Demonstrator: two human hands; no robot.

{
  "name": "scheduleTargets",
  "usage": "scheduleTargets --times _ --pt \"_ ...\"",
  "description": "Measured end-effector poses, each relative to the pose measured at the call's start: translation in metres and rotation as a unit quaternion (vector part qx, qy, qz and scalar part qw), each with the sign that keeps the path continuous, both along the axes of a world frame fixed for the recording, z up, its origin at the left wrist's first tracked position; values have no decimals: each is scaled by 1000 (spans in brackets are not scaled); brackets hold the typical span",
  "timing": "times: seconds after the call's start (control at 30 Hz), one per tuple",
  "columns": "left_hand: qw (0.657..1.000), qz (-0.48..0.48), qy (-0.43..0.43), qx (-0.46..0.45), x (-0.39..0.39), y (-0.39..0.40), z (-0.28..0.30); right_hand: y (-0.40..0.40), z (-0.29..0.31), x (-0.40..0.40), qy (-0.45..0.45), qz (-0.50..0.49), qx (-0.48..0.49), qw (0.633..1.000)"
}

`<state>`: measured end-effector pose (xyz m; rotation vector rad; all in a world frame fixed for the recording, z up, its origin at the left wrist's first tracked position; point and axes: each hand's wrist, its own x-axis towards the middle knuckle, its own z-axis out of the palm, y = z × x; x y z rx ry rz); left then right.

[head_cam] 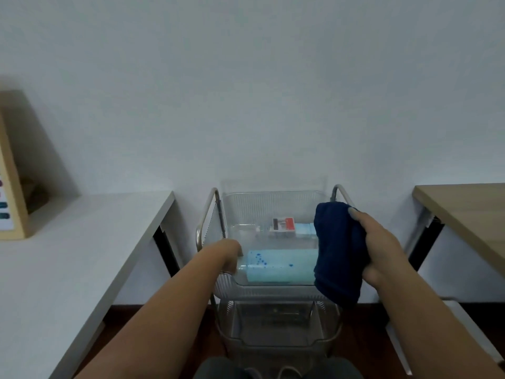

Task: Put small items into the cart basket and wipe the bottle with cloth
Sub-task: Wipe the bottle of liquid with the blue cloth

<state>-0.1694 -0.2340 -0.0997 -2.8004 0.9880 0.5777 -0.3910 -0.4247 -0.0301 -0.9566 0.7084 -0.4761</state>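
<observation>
One bottle (281, 266) lies along the basket's (273, 289) near edge, its neck gripped by the left hand (232, 255). The right hand (382, 244) is clamped on one cloth (340, 253) over the bottle's right end. Two small boxes (292, 228) lie at the far right corner.

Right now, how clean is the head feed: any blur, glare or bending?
Head view: soft throughout, small items in the basket unreadable; even dim light, no glare; wide-angle bending curves the white table edge; bottle and cloth still distinguishable.

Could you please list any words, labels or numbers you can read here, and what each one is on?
None can be read.
Red and white small box in the cart basket: print too blurred.
Framed board on the white table: coloured marks only, illegible.
Light blue bottle: blue dots, no text.
</observation>
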Motion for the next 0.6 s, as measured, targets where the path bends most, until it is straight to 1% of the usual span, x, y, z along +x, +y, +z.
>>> scheduleTargets --times 0.23,0.33,0.43,0.5,0.6 --pt "999 -4 46 24 1 1 4 -13 -2 5 -16 -47 46 998" --pt "997 -11 59 38 -2 2 12 -9 -5 8 -12 -50 40 998" --pt "998 -29 44 40 -8 2 31 -6 -7 13 10 -69 28 997" --pt "999 -36 26 19 -12 6 50 -1 -7 19 27 -79 16 996" --pt "998 -32 16 -49 -14 17 80 14 -6 31 44 -59 -20 997"
